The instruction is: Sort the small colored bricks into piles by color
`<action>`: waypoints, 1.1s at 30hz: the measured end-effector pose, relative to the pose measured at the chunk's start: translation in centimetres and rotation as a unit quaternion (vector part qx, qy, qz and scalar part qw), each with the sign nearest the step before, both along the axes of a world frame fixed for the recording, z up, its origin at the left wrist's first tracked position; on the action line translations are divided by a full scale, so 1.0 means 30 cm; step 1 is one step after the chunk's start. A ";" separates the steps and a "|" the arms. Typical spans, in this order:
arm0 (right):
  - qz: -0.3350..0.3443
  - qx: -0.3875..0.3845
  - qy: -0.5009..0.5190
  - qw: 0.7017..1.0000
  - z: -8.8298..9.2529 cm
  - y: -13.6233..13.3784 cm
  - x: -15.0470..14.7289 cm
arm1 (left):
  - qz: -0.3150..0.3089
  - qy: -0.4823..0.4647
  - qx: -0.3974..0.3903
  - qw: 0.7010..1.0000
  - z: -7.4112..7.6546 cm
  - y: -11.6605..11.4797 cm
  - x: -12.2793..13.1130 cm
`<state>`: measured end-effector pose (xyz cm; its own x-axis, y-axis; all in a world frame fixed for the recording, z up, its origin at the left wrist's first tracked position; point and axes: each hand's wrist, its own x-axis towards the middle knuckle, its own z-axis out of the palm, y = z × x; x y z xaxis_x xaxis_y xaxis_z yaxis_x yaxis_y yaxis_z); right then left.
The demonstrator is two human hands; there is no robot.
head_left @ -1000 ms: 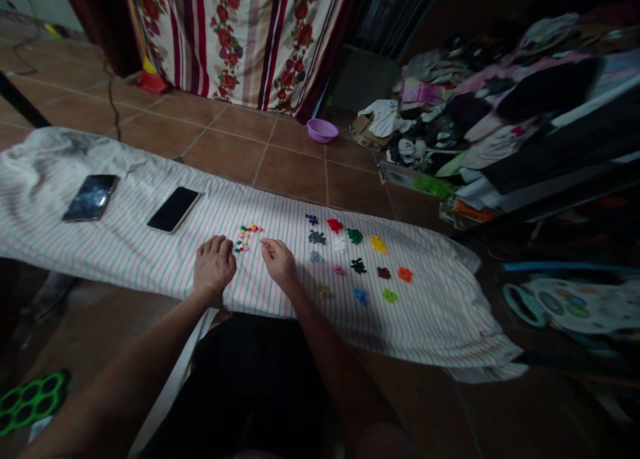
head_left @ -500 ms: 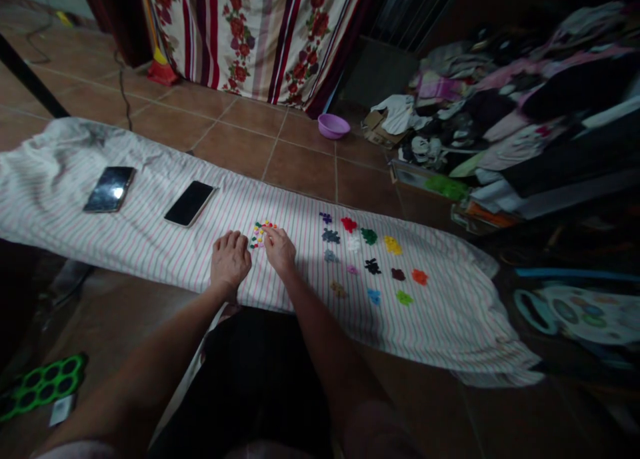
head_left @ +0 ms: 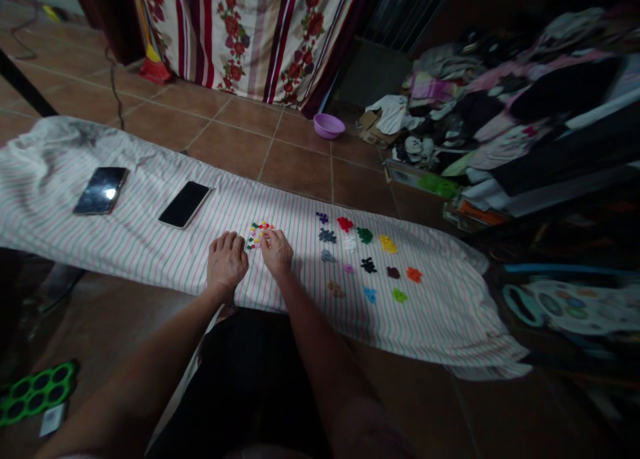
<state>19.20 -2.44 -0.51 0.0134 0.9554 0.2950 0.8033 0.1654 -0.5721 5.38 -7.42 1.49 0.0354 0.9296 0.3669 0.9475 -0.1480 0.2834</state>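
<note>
A striped cloth [head_left: 125, 242] lies across the tiled floor in front of me. On it sits a small mixed pile of coloured pieces [head_left: 257, 231]. My right hand [head_left: 277, 251] rests at that pile with its fingers curled onto the pieces. My left hand [head_left: 227, 263] lies palm down on the cloth just left of the pile, fingers together and bent slightly. To the right, several small sorted heaps lie apart by colour: red [head_left: 345, 223], green [head_left: 365, 235], yellow [head_left: 387, 243], black [head_left: 369, 265], orange [head_left: 413, 274].
Two phones lie on the cloth at the left: one dark [head_left: 185, 204], one reflecting light [head_left: 101, 191]. A purple bowl [head_left: 329, 125] sits by a flowered curtain [head_left: 250, 32]. Piled clothes [head_left: 500, 112] fill the right. A green ring tray [head_left: 35, 392] lies at lower left.
My right hand moved forward from beside the mixed pile onto it and its fingers closed over the pieces. The left hand stayed put on the cloth. The camera shifted slightly.
</note>
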 end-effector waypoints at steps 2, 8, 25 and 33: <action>-0.008 0.007 0.023 1.000 -0.002 -0.003 0.002 | 0.000 0.008 0.003 1.000 0.002 -0.002 0.000; -0.039 0.012 0.068 0.997 0.008 -0.012 0.009 | -0.001 0.018 0.006 1.000 0.018 -0.011 0.002; -0.028 -0.022 0.161 0.986 0.028 -0.030 0.050 | -0.001 -0.020 -0.017 1.000 0.056 -0.022 0.016; -0.035 0.003 0.236 0.971 0.076 -0.074 0.294 | -0.001 0.023 0.010 1.000 0.039 -0.019 0.010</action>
